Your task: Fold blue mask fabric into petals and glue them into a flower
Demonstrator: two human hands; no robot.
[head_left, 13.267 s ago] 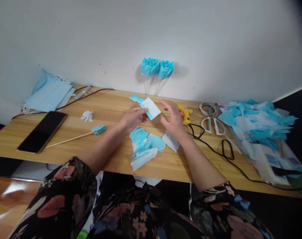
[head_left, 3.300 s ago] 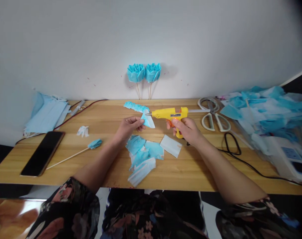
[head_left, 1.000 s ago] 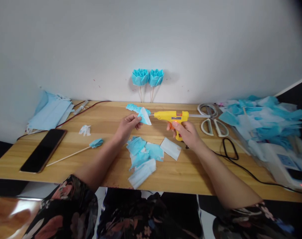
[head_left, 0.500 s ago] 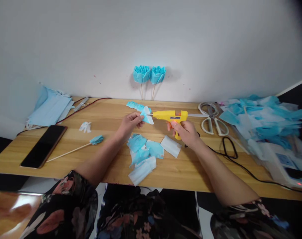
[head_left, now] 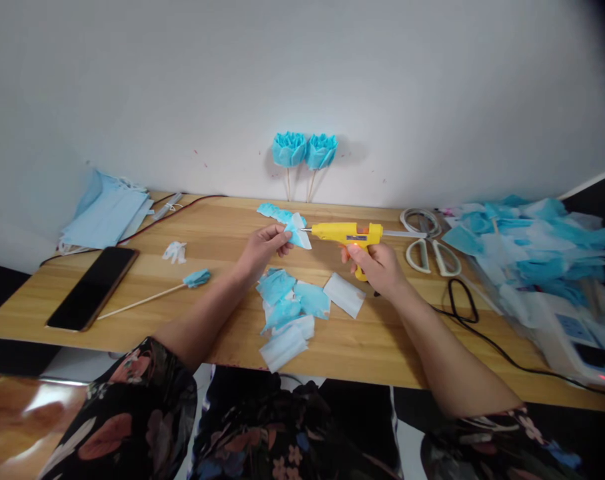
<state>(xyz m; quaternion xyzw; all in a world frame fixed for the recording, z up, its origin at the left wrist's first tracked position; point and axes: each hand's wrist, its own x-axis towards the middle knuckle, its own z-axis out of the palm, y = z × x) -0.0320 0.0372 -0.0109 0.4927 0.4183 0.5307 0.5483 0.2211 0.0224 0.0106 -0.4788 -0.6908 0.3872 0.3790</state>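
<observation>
Pale blue face masks (head_left: 105, 210) lie stacked at the far left of the desk (head_left: 222, 223), well apart from the hands, so they do not crowd the working spot. A phone (head_left: 92, 289) lies flat near them, also off to the side. To its right are a white scrap (head_left: 174, 251) and a stick (head_left: 141, 300) with a blue bud (head_left: 197, 278) on its end, laid down flat.

The left hand (head_left: 263, 248) holds a small piece of cloth (head_left: 297, 238) above the middle of the desk, pinched at its left edge between thumb and fingers, which turns the other side toward the glue gun (head_left: 340, 232). A crinkled blue strip (head_left: 271, 211) shows just behind; whether the two are joined I cannot tell. Loose blue pieces (head_left: 280, 290) lie nearer the body, within easy reach. Two blue flowers (head_left: 288, 149) lean against the wall, upright, probably to spare their petals.

The right hand (head_left: 380, 265) has its fingers wrapped round the gun's handle, keeping it level with the nozzle at the cloth. Farther right, scissors (head_left: 425, 255) lie with handles toward the person, handy to pick up, beside heaped scraps (head_left: 537, 243).
</observation>
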